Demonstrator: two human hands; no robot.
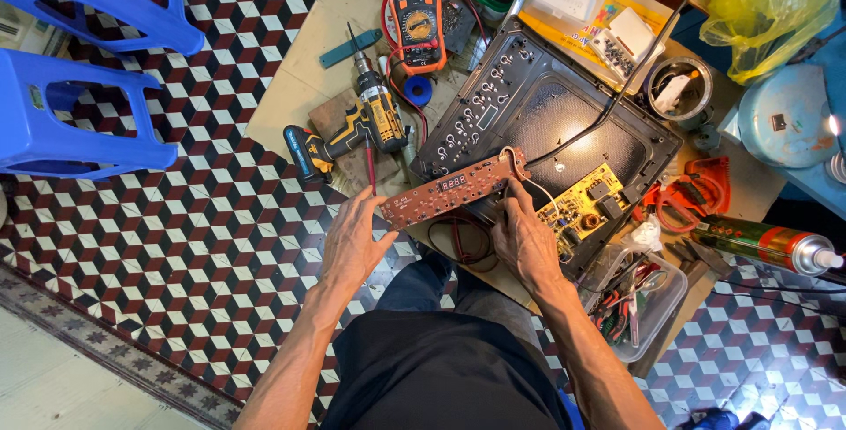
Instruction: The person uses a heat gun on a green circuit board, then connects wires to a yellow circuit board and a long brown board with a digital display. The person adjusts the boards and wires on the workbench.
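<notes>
An orange multimeter (416, 12) and a cordless drill (357, 126) lie on the bench. Two blue stools (84, 69) stand on the tiled floor (194, 245). A spray can (765, 243) lies right.

Circuit board (454, 189) between left hand (355, 240) and right hand (523, 238): reddish-brown, dotted with pale solder points. Appliance housing (564, 122) beyond the right hand was black; inner board (582, 205) beside it yellow-green. Multimeter (416, 11) beyond the left hand: orange case, grey display. Drill (352, 126) yellow and black. Stools (79, 104) blue. Floor (203, 245) carried a red, black and white cube pattern.
</notes>
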